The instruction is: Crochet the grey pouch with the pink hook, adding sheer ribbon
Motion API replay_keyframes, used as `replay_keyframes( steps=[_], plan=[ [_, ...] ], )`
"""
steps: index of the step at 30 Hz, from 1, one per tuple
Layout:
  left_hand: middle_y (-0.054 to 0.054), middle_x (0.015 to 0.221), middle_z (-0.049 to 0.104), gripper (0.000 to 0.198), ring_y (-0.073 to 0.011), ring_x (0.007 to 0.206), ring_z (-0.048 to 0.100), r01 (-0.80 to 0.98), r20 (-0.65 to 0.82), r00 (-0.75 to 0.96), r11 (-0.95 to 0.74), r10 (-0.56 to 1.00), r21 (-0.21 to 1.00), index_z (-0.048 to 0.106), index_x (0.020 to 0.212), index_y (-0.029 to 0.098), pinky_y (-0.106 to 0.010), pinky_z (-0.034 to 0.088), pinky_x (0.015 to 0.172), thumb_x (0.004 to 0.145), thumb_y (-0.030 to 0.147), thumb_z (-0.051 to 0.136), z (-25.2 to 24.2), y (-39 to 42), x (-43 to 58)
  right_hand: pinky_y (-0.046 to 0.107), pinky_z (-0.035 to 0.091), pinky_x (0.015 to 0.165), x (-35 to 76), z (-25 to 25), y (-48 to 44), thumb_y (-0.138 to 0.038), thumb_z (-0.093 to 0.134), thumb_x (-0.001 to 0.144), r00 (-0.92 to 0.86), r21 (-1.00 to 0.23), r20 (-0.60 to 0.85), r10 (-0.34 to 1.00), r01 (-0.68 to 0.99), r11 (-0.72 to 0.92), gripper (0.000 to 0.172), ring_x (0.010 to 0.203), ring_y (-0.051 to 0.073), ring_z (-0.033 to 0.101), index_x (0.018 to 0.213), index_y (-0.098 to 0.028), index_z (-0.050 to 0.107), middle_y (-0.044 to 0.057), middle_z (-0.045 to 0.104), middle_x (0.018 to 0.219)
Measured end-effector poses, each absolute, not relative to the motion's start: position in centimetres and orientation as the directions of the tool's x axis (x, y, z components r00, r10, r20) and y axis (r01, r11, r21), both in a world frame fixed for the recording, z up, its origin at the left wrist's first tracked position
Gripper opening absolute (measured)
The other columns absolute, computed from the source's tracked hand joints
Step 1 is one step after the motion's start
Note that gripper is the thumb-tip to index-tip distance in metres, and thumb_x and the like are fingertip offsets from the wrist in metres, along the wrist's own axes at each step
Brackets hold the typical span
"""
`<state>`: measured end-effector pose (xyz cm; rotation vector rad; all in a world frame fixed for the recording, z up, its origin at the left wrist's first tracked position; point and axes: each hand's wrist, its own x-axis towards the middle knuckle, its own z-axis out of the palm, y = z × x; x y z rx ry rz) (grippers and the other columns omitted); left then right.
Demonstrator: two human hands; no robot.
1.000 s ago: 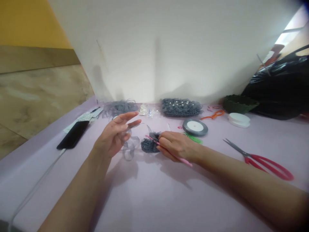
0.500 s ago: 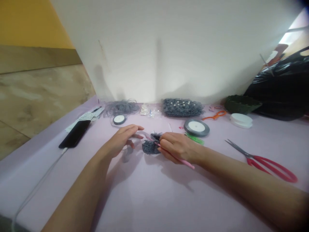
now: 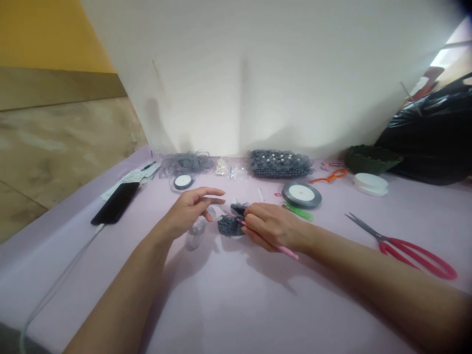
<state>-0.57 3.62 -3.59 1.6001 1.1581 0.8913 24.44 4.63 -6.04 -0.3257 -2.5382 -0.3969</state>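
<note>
My right hand is closed round a pink crochet hook and pinches the right end of a small dark grey crocheted piece. The piece is folded, with a gap between its upper and lower parts. To its left, my left hand has its fingers apart and stretched to the right. Sheer grey ribbon hangs in a loop below the left fingers; how it passes among them is too blurred to tell.
Behind the hands are a ribbon spool, a small spool, beads and a beaded grey crocheted piece. Red-handled scissors lie right, a phone with its cable left. A green clip is beside my right hand.
My left fingers have spread and straightened, and the ribbon near them has shifted. My right hand keeps its hold on the hook and piece. The view has moved slightly.
</note>
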Motion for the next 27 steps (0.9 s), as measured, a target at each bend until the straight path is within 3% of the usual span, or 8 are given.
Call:
replay_keyframes(
  steps=[5, 8, 12, 15, 17, 19, 23, 27],
  plan=[
    [-0.005, 0.136, 0.058, 0.050, -0.0251, 0.129, 0.053, 0.019, 0.073, 0.311, -0.083, 0.948, 0.996, 0.063, 0.123, 0.027, -0.018, 0.052, 0.061, 0.079, 0.007, 0.050, -2.8, 3.2, -0.8, 0.026, 0.035, 0.056, 24.5, -6.0, 4.7, -0.021, 0.039, 0.099, -0.818, 0.220, 0.557, 0.140, 0.308, 0.925, 0.027, 0.060, 0.015, 0.040, 0.074, -0.019, 0.046, 0.003, 0.049, 0.068],
    [0.000, 0.148, 0.047, 0.056, -0.0283, 0.135, 0.046, -0.113, 0.134, 0.334, -0.101, 0.933, 0.988, 0.063, 0.122, 0.031, -0.014, 0.048, 0.052, 0.074, 0.005, 0.051, -2.3, 2.5, -0.5, 0.026, 0.035, 0.055, 24.4, -5.9, 4.7, -0.020, 0.040, 0.098, -0.808, 0.229, 0.576, 0.123, 0.304, 0.925, 0.026, 0.059, 0.014, 0.039, 0.073, -0.019, 0.046, 0.002, 0.049, 0.067],
    [0.003, 0.147, 0.049, 0.057, -0.0292, 0.132, 0.049, -0.151, 0.225, 0.237, -0.193, 0.945, 0.970, 0.059, 0.123, 0.039, -0.014, 0.040, 0.039, 0.073, 0.013, 0.052, -2.0, 1.3, 0.4, 0.026, 0.036, 0.056, 24.3, -6.0, 4.7, -0.020, 0.041, 0.098, -0.808, 0.223, 0.575, 0.124, 0.301, 0.927, 0.026, 0.059, 0.014, 0.039, 0.072, -0.019, 0.046, 0.002, 0.049, 0.067],
    [0.007, 0.144, 0.051, 0.056, -0.0251, 0.135, 0.046, -0.109, 0.322, 0.142, -0.309, 0.936, 0.945, 0.058, 0.121, 0.041, -0.024, 0.058, 0.068, 0.075, 0.011, 0.047, -1.7, 0.7, 1.4, 0.026, 0.038, 0.057, 24.1, -6.3, 4.5, -0.021, 0.038, 0.098, -0.822, 0.227, 0.555, 0.127, 0.297, 0.927, 0.025, 0.060, 0.014, 0.041, 0.074, -0.019, 0.045, 0.002, 0.050, 0.068],
    [0.008, 0.142, 0.053, 0.057, -0.0223, 0.137, 0.044, -0.063, 0.450, 0.085, -0.446, 0.889, 0.893, 0.060, 0.117, 0.039, -0.035, 0.053, 0.096, 0.075, 0.005, 0.044, -1.8, 0.8, 2.0, 0.026, 0.038, 0.057, 23.9, -6.4, 4.3, -0.021, 0.037, 0.099, -0.828, 0.236, 0.548, 0.118, 0.288, 0.928, 0.026, 0.060, 0.014, 0.042, 0.074, -0.019, 0.044, 0.002, 0.050, 0.068],
    [0.004, 0.139, 0.055, 0.050, -0.0220, 0.137, 0.044, 0.113, 0.591, 0.071, -0.595, 0.803, 0.796, 0.064, 0.112, 0.032, -0.043, 0.042, 0.110, 0.078, 0.003, 0.043, -2.1, 1.1, 2.4, 0.026, 0.038, 0.056, 23.8, -6.4, 4.2, -0.021, 0.036, 0.099, -0.823, 0.249, 0.558, 0.103, 0.284, 0.926, 0.026, 0.060, 0.014, 0.041, 0.074, -0.020, 0.044, 0.001, 0.050, 0.067],
    [-0.008, 0.138, 0.055, 0.032, -0.0238, 0.132, 0.048, 0.583, 0.628, 0.238, -0.626, 0.741, 0.518, 0.067, 0.109, 0.020, -0.044, 0.036, 0.111, 0.089, 0.011, 0.043, -3.2, 1.9, 2.8, 0.026, 0.036, 0.054, 24.0, -6.3, 4.3, -0.019, 0.038, 0.098, -0.814, 0.271, 0.572, 0.101, 0.303, 0.914, 0.027, 0.058, 0.014, 0.039, 0.072, -0.020, 0.044, 0.001, 0.047, 0.065],
    [-0.009, 0.114, 0.065, 0.025, -0.0207, 0.119, 0.055, 0.624, 0.527, 0.258, -0.556, 0.810, 0.550, 0.066, 0.101, 0.017, -0.035, 0.041, 0.101, 0.097, 0.026, 0.043, -3.0, 2.0, 2.1, 0.026, 0.036, 0.055, 24.5, -6.0, 4.9, -0.019, 0.040, 0.098, -0.805, 0.268, 0.583, 0.108, 0.316, 0.910, 0.027, 0.058, 0.014, 0.038, 0.072, -0.020, 0.043, 0.001, 0.047, 0.065]
  ],
)
